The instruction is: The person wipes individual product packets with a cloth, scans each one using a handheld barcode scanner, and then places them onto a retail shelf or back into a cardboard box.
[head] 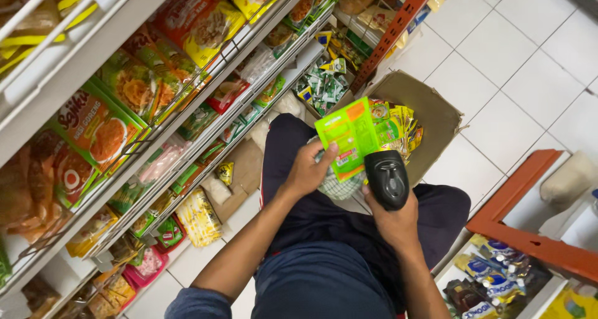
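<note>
A: One view only, head camera, looking down. Item one: green sachet pack with an orange corner, pinched along its lower left edge by the left hand, thumb on the face, fingers behind.

B: Handling?

A: Judged light, thin and floppy; glossy film, likely slippery. Best taken at a sealed edge or corner, as it is now, since the middle would buckle.

B: Item two?

A: Black handheld scanner, closed in the right hand, just right of the pack, its head close beneath the pack's lower edge. Rigid, easy to grip by the handle. Both hands are clamped, each on its own item, close together.

B: Surroundings?

A: Beyond the hands, an open cardboard box on the white tiled floor, with yellow and green sachets inside. Left of the left hand, shelves of packaged noodles and snacks. Below the hands, the person's dark trousers.
</note>
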